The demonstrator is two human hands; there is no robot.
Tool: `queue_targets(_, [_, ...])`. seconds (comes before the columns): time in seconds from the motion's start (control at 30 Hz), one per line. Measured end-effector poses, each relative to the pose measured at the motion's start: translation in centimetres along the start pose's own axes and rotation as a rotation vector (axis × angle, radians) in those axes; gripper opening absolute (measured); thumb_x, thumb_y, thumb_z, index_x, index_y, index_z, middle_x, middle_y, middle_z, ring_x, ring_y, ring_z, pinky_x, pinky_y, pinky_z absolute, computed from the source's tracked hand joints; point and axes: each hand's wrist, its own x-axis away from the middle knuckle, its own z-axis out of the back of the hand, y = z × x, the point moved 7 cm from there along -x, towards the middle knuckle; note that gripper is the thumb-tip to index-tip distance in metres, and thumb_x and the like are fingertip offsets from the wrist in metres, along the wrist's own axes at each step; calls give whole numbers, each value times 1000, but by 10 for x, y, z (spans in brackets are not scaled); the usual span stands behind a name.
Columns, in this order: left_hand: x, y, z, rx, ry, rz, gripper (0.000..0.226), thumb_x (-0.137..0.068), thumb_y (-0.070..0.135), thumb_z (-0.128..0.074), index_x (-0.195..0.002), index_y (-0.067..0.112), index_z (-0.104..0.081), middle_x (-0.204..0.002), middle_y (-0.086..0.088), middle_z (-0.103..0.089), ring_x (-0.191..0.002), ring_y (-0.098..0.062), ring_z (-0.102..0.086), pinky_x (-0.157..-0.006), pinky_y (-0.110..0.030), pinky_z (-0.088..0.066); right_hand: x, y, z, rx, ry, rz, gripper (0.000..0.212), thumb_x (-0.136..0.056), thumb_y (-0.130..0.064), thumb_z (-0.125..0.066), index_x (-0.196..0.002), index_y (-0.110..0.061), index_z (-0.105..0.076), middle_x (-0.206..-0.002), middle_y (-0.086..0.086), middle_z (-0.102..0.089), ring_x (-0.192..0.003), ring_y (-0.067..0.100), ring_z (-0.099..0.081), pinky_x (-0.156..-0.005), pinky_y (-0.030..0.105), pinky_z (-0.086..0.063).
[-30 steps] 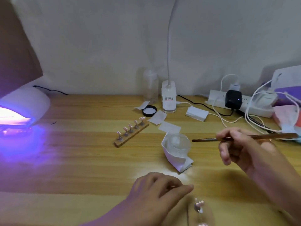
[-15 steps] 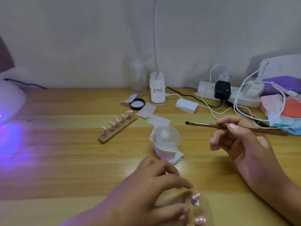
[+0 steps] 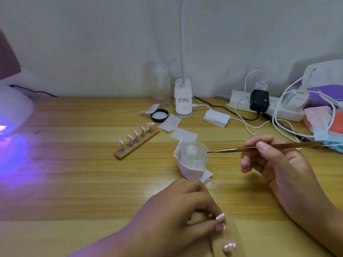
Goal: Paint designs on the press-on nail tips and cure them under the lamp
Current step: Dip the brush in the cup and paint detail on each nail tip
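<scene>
Right grip [image 3: 269,160]: closed on the brush [image 3: 278,146], pinched between thumb and fingers; the bristle tip is at the rim of the clear jar [image 3: 194,154].
Left grip [image 3: 176,210]: fingers curled, pinching the far end of the near holder [image 3: 238,234] beside a pink nail tip [image 3: 220,217].
Far holder [image 3: 137,144]: five painted tips upright, on the tabletop [image 3: 74,182] left of the jar.
Lamp [image 3: 14,108]: at the left edge, glowing violet.
</scene>
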Motion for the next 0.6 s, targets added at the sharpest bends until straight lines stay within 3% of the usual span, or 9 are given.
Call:
queue_targets(0.13, [-1, -4, 4, 38, 1, 60, 15, -84, 51, -67, -98, 45, -65, -95, 25, -55, -93, 6, -51, -68, -10, -38, 0, 0, 2, -43, 14, -30, 21, -86, -20, -51, -81, -20, -72, -65, 9, -61, -63, 17, -60, -60, 22, -53])
queue_targets(0.27, [0, -9, 10, 275, 52, 117, 7, -83, 29, -77, -89, 33, -75, -89, 16, -60, -77, 4, -53, -66, -10, -38, 0, -1, 4, -26, 42, -12, 12, -88, -15, -62, -85, -23, -71, -64, 5, -58, -63, 13, -56, -62, 20, -51])
queue_targets(0.4, [8, -15, 29, 579, 311, 126, 9, -79, 34, -72, -87, 30, -75, -88, 17, -57, -62, 2, -47, -59, -10, -39, -2, 1, 7, -67, 61, -20, 7, -80, -20, -67, -83, -24, -72, -63, 0, -56, -62, 11, -53, -66, 21, -51])
queue_targets(0.5, [12, -35, 40, 755, 503, 280, 6, -79, 38, -71, -83, 35, -72, -79, 19, -56, -55, 0, -44, -52, -10, -37, -4, 7, 1, -304, -42, -154, 15, -73, -30, -70, -85, -21, -73, -64, 0, -54, -62, 11, -56, -75, 34, -57])
queue_targets(0.6, [12, -47, 38, 859, 519, 393, 20, -74, 47, -71, -88, 33, -72, -73, 14, -56, -56, -1, -47, -55, -21, -36, -4, 10, -3, -447, -146, -226, 29, -67, -33, -78, -91, -17, -73, -69, 2, -56, -66, 14, -59, -82, 49, -56])
